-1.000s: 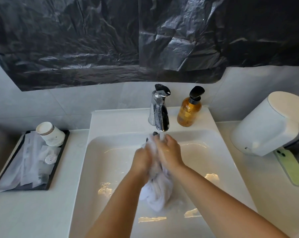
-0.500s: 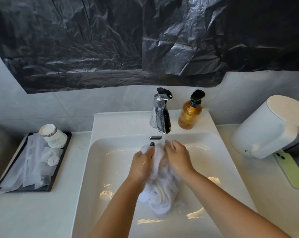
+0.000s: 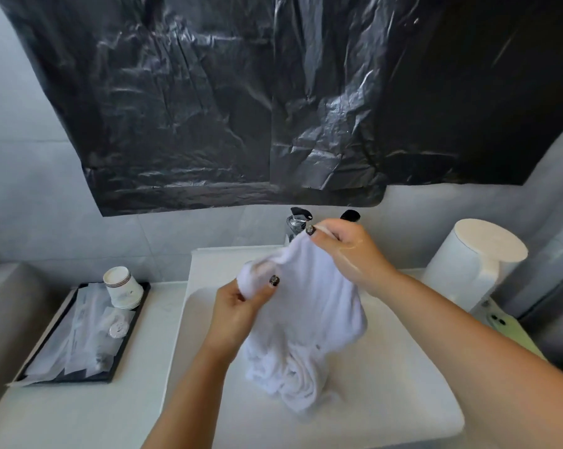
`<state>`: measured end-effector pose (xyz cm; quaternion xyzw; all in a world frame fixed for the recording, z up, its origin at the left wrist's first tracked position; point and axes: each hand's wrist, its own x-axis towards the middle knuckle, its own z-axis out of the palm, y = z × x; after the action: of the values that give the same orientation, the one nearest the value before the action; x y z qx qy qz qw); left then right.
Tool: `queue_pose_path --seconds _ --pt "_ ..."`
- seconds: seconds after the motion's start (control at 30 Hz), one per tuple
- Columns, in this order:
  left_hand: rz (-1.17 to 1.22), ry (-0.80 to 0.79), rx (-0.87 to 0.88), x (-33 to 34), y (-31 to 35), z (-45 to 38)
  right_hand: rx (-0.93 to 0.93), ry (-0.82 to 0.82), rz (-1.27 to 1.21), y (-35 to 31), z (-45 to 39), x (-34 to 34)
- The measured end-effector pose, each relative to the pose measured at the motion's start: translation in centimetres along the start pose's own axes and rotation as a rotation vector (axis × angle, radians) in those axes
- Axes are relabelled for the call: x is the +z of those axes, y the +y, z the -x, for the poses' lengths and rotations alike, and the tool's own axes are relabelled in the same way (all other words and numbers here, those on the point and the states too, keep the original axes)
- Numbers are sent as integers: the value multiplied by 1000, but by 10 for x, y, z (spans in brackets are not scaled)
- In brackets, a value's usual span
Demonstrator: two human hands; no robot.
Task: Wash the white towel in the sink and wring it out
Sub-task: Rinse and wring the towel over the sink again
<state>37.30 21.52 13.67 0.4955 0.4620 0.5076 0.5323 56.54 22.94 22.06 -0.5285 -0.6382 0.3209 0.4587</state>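
Both my hands have lifted the white towel above the sink | left hand and right hand pinch its top edge | faucet mostly hidden, water perhaps off | tray left.

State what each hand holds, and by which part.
Both hold the white towel by its top edge: left hand grips one bunched end, right hand pinches the other.

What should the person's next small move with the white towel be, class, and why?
Probably gather the hanging cloth into a roll and start twisting. The left hand and right hand each pinch the top edge of the white terry towel, lifted above the white ceramic sink; it hangs loose and bunched, not yet twisted, so wringing seems still to come.
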Motion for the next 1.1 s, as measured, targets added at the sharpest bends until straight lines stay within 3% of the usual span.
queue_pose_path --seconds 0.13,0.23,0.3,0.4,0.47,0.57,0.63,0.7,0.87,0.97,1.03,1.1 --pt "-186 -215 19 18 23 4 -175 -128 211 -49 -16 9" --pt "-391 -150 39 39 41 4 -279 -123 282 -75 -25 16" --pt "-241 -80 62 45 51 -2 -263 -57 229 -80 -25 13" --pt "21 -13 61 42 77 -5 -121 70 -114 -58 -5 2" --pt "106 -45 140 41 99 -6 -15 43 -292 -25 20 2" --pt "239 -92 244 49 134 1 226 -127 -218 16 62 23" --pt "398 -104 149 57 149 2 294 -189 -96 32 76 45" --pt "439 -126 99 59 153 0 329 -132 -44 39 75 59" --pt "301 -11 310 29 115 -13 491 71 -93 38 59 42" --pt "392 -2 154 -8 66 -24 493 144 -74 21 54 22" --pt "497 -59 -118 -20 34 -17 493 135 -76 2 41 19" --pt "450 -152 -305 -15 10 -2 528 140 -66 -12 24 25"
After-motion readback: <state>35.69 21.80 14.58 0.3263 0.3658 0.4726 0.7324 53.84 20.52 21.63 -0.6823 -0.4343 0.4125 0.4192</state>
